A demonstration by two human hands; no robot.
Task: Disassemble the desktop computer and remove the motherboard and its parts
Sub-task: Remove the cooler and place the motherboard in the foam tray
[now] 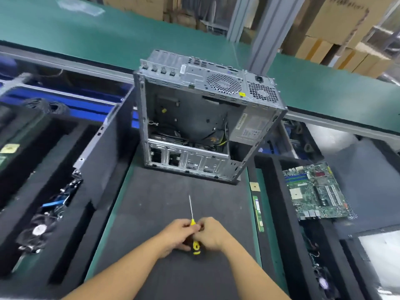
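Nearest of all, on the viewer's side of the computer case (205, 118), the left hand (176, 234) and right hand (211, 236) meet over a screwdriver (196, 246). The fingers of both are curled tightly round its yellow-and-black handle, and its thin shaft points toward the case. They hover just above a dark mat (164, 191), which runs bare from the hands up to the case's near edge.

A raised black foam tray (272, 191) walls the mat in to the right of the case, and another (71, 191) to its left. A memory stick (258, 213) lies on the green strip beside the right tray wall. Beyond that wall the motherboard (316, 191) lies flat, out of the case and nearer than it. Left of the case and nearer, a fan (39, 230) sits in the foam, and a grey side panel (104, 144) leans beside the case.

The case rests with its open side up. A power supply (251, 128) sits in its far right corner and loose cables lie inside. Behind the case runs a green belt (86, 33), with cardboard boxes (337, 24) stacked past it.
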